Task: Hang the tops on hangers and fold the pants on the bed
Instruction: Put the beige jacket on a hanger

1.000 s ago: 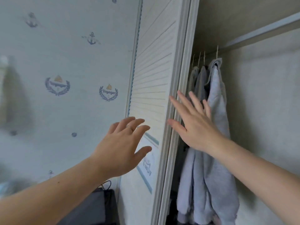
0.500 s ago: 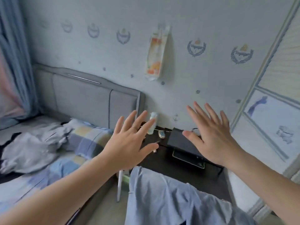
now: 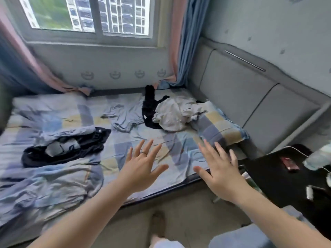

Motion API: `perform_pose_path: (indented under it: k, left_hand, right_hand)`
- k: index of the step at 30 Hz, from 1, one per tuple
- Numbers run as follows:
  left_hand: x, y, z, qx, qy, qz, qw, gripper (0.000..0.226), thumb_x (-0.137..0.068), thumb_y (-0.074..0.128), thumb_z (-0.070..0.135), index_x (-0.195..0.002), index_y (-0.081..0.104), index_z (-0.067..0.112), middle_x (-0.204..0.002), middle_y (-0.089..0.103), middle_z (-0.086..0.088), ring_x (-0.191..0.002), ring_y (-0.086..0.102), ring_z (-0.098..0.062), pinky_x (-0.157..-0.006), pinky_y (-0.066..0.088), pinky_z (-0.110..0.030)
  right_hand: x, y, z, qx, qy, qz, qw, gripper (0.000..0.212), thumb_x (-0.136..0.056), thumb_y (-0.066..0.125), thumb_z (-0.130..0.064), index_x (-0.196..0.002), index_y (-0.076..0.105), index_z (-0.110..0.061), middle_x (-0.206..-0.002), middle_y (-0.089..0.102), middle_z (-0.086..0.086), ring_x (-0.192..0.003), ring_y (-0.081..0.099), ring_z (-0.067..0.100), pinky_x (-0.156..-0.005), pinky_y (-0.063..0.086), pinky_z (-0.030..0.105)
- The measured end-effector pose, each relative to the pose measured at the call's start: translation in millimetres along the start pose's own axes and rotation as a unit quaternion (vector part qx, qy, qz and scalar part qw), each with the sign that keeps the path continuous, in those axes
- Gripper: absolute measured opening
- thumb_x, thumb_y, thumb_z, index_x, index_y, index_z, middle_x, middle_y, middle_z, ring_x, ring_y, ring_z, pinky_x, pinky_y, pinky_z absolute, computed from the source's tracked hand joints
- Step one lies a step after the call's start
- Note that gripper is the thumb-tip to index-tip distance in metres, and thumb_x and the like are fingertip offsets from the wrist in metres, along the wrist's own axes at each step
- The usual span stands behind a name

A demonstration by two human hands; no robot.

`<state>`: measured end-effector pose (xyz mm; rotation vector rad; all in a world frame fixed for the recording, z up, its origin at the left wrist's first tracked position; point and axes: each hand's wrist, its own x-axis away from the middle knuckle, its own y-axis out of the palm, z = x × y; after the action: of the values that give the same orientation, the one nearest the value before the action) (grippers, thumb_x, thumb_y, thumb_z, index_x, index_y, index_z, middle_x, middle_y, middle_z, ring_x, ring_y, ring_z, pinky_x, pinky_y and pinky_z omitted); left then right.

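Loose clothes lie on the bed (image 3: 157,138) with its checked sheet. A crumpled white garment (image 3: 173,113) sits near the pillow, on top of a black garment (image 3: 149,108). A light blue garment (image 3: 123,115) lies spread in the middle. At the left a black garment (image 3: 68,149) lies bunched up with a pale blue piece over it. My left hand (image 3: 141,169) and my right hand (image 3: 220,172) hover over the near edge of the bed, fingers spread, holding nothing.
A checked pillow (image 3: 220,129) rests against the grey headboard (image 3: 250,97). A dark nightstand (image 3: 290,176) with small items stands at the right. A rumpled blue quilt (image 3: 44,190) covers the bed's near left. The window (image 3: 86,15) and curtains are behind the bed.
The view has swung left from the wardrobe, past the nightstand, to the bed and window. Both hands have stayed raised and spread in front of me, holding nothing.
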<state>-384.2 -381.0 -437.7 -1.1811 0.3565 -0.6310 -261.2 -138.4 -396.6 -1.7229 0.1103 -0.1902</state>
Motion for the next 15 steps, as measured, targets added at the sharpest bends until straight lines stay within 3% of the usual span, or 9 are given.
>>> perform_pose_path:
  k: [6, 15]
  left_hand:
    - [-40, 7, -67, 0.002, -0.099, -0.040, 0.994, 0.077, -0.094, 0.020, 0.076, -0.159, -0.001, 0.040, -0.168, -0.010, 0.008, -0.153, -0.017, -0.018, -0.124, -0.004, -0.048]
    - [-171, 5, -115, 0.018, -0.143, -0.094, 0.985, 0.075, -0.096, 0.024, 0.073, -0.159, 0.003, 0.038, -0.168, -0.006, 0.006, -0.154, -0.012, -0.019, -0.124, -0.001, -0.048]
  right_hand:
    - [-116, 34, -16, -0.026, -0.052, -0.029, 0.998, 0.089, -0.075, -0.010, -0.089, -0.154, -0.010, -0.047, -0.163, -0.015, -0.023, -0.152, -0.017, 0.009, -0.118, -0.014, 0.049]
    - [-272, 58, 0, -0.044, -0.042, -0.111, 0.992, 0.088, -0.077, -0.001, -0.080, -0.156, -0.009, -0.043, -0.165, -0.015, -0.020, -0.152, -0.016, 0.012, -0.119, -0.010, 0.052]
